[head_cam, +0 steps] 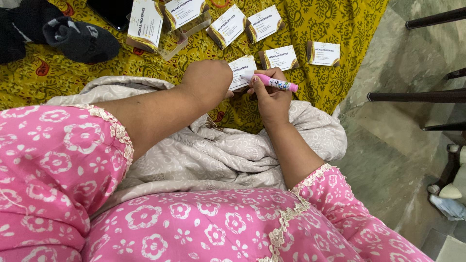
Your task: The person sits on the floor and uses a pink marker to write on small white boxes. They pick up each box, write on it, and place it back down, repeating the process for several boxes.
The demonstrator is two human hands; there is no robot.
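Observation:
My left hand (pixel 208 80) rests on the near edge of a small white card (pixel 241 68) that lies on the yellow patterned cloth (pixel 301 19). It pins the card down, and the fingers are hidden under the hand. My right hand (pixel 271 99) grips a pink marker (pixel 276 83), held across the card's right edge with its tip to the left. Both forearms come out of pink flowered sleeves.
Several more white and gold cards (pixel 279 57) lie spread over the cloth, some in a clear plastic box (pixel 160 41). Dark socks (pixel 80 41) sit at the top left. A beige quilt (pixel 213 155) covers my lap. Dark furniture legs (pixel 417 96) stand on the stone floor at the right.

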